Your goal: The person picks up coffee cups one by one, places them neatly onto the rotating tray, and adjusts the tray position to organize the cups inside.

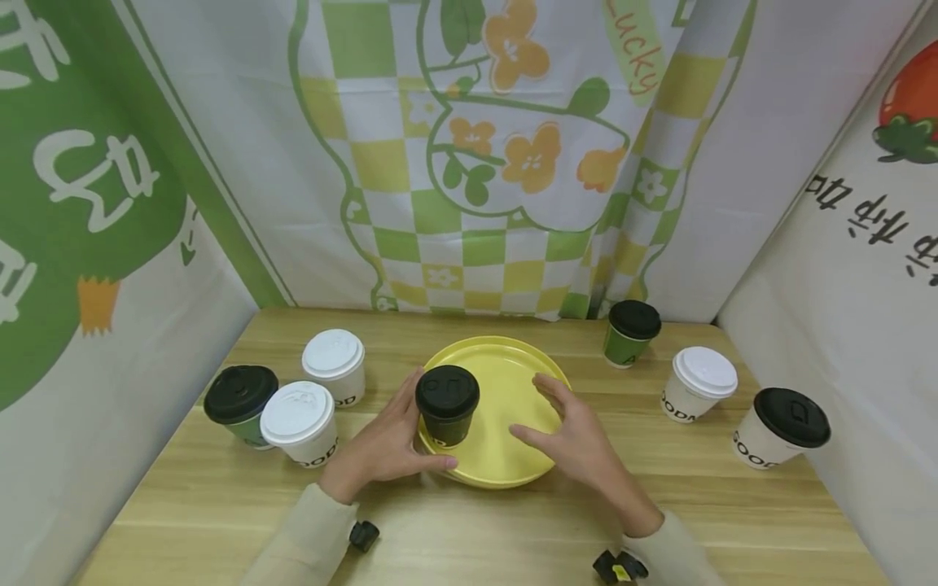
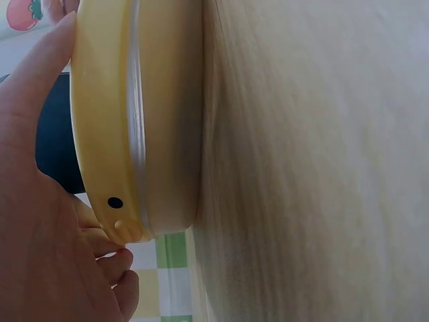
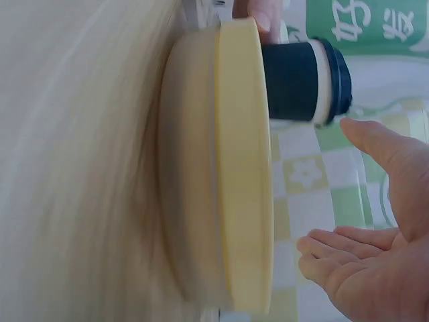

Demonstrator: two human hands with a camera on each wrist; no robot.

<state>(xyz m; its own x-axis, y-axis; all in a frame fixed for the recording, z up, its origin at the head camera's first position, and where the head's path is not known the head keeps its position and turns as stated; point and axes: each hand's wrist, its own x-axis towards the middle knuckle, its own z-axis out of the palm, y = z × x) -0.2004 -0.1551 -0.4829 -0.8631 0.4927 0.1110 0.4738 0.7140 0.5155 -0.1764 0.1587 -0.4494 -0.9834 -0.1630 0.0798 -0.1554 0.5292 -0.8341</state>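
Observation:
A round yellow turntable (image 1: 506, 407) sits on the wooden table, its upper disc separated from the base by a seam in both wrist views. On its left part stands a dark cup (image 1: 449, 407) with a black lid. My left hand (image 1: 388, 439) grips the turntable's left edge beside the cup, thumb along the front rim (image 2: 107, 134) and fingers farther round. Over the right part, my right hand (image 1: 572, 435) is held with thumb and fingers spread, holding nothing. The right wrist view shows that hand (image 3: 375, 235) apart from the rim.
At left stand a green cup (image 1: 240, 403) with black lid and two white-lidded cups (image 1: 299, 423). At right are a small green cup (image 1: 632, 334), a white-lidded cup (image 1: 696, 382) and a black-lidded white cup (image 1: 780, 427). A patterned curtain (image 1: 476, 163) hangs behind.

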